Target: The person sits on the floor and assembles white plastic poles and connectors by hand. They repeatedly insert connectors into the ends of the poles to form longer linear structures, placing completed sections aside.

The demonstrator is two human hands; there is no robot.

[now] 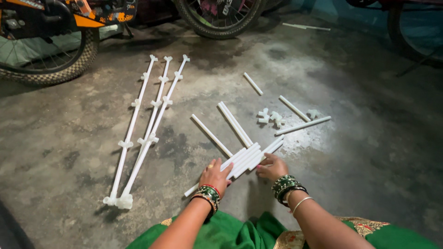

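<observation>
Probably a garage or storeroom: bare concrete floor (364, 138), parked bicycles (50, 41) along the edge.

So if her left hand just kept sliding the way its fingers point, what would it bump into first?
The left hand points up and to the right, and its fingertips already rest against the bundle of white pipes. Past those, probably the pair of longer pipes, though depth is hard to judge.

I sit on a mottled grey concrete floor (360, 152), a patch ahead of me brightly lit. Beyond that patch, a bicycle wheel (219, 18) stands in shadow; left of it, an orange-framed bicycle (50, 27).
</observation>
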